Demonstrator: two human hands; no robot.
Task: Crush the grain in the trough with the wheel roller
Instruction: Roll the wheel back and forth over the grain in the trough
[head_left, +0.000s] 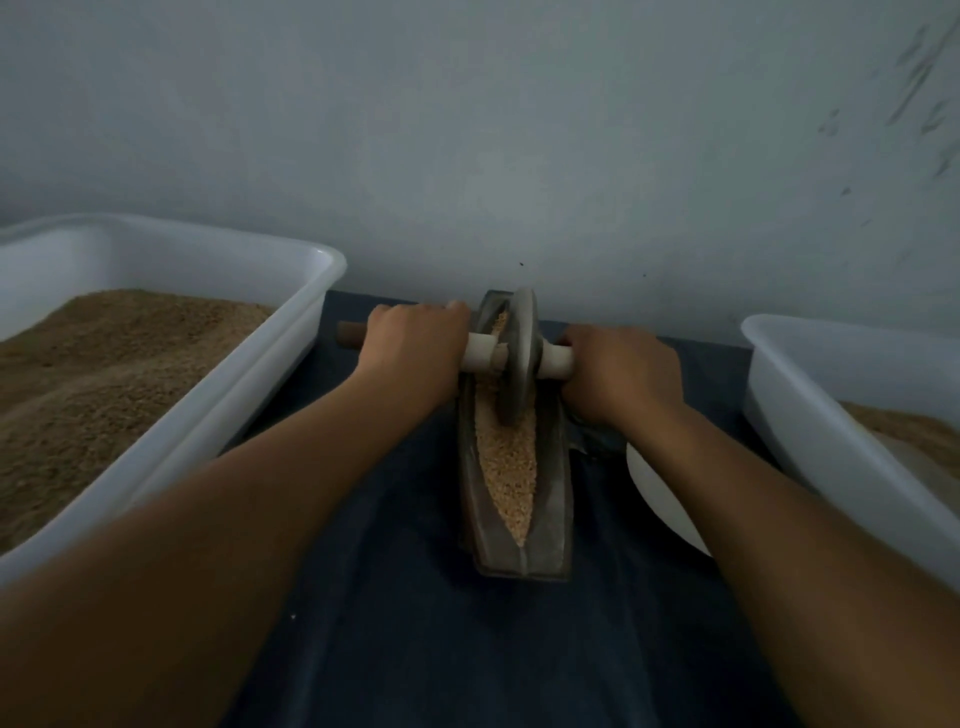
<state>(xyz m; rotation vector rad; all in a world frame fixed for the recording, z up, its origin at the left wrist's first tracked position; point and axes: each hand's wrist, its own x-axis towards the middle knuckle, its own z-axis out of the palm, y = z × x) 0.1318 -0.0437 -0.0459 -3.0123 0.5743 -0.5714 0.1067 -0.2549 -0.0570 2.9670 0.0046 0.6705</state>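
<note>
Hands (415, 348) gripping wheel roller (517, 358) axle

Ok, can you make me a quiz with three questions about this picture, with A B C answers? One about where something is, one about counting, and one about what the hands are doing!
1. Where is the wheel roller?
A. Toward the far end of the trough
B. In the left tub
C. On the floor

2. How many white tubs stand beside the trough?
A. One
B. Two
C. Four

3. What are the hands doing?
A. Resting flat on the cloth
B. Scooping grain
C. Gripping the roller's handle

Answers:
1. A, the wheel stands in the grain near the wall end.
2. B, one tub on the left, one tub on the right.
3. C, the left hand and right hand curl round the handle on either side of the wheel.
</note>
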